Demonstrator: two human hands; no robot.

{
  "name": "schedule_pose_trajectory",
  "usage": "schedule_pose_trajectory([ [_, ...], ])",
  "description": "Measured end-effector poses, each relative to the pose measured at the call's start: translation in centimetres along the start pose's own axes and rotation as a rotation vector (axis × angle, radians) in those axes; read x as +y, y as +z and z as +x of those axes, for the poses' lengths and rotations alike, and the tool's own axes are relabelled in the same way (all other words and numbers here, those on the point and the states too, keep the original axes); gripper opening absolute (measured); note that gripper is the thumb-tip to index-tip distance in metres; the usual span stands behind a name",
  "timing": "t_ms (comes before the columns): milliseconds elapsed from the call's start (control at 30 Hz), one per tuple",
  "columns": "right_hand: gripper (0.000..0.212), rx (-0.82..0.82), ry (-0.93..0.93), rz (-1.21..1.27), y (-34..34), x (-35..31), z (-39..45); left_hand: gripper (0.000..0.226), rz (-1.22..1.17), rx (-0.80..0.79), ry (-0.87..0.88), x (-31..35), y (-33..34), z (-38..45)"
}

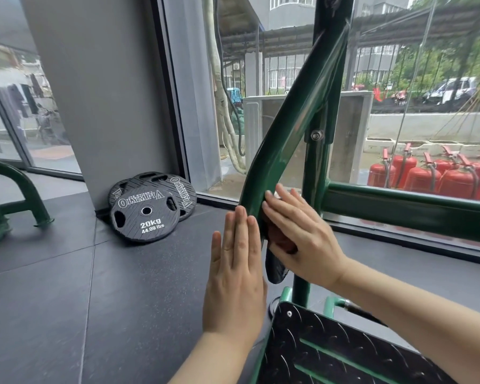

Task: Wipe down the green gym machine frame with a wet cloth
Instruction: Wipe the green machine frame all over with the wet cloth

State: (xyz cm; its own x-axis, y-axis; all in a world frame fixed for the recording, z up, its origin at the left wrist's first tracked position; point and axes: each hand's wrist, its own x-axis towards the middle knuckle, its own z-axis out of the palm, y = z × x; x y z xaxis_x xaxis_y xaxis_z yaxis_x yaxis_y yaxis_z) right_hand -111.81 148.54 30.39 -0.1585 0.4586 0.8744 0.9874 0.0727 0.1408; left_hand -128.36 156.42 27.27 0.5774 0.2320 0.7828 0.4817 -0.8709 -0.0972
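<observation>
Flat left hand [234, 275] beside green frame [283, 128] — right hand [299, 225] presses cloth [279, 236] on it.

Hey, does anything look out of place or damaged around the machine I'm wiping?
Nothing looks damaged. The curved green tube is intact and glossy where the right hand presses the dark cloth. Only oddity: the weight plates lean loose against the pillar on the floor.
</observation>
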Motion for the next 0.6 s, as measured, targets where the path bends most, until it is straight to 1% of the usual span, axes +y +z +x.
schedule_pose_trajectory([
  [67, 0.042, 0.041, -0.005, -0.036, -0.7, 1.2, 1.8, 0.109, 0.003, -0.013, -0.007, 0.0, 0.0, 0.0],
  [167, 0.045, 0.155, 0.128, -0.03, -0.9, 2.1, 4.8, 0.112, 0.015, -0.038, 0.0, 0.0, 0.1, -0.2],
  [233, 0.048, 0.184, 0.186, -0.007, -0.3, 1.7, 4.9, 0.112, 0.02, -0.033, 0.003, 0.0, 0.2, -0.2],
  [300, 0.049, 0.15, 0.18, 0.017, 0.3, 0.7, 3.1, 0.109, -0.005, -0.009, 0.0, 0.0, 0.1, -0.1],
  [433, 0.05, 0.024, 0.147, 0.025, 0.9, -1.2, -1.7, 0.106, -0.028, 0.02, 0.004, 0.0, 0.1, -0.1],
  [600, 0.058, -0.042, 0.225, 0.006, 0.0, -2.8, -4.2, 0.116, -0.1, -0.023, -0.006, 0.2, -0.2, -1.0],
])
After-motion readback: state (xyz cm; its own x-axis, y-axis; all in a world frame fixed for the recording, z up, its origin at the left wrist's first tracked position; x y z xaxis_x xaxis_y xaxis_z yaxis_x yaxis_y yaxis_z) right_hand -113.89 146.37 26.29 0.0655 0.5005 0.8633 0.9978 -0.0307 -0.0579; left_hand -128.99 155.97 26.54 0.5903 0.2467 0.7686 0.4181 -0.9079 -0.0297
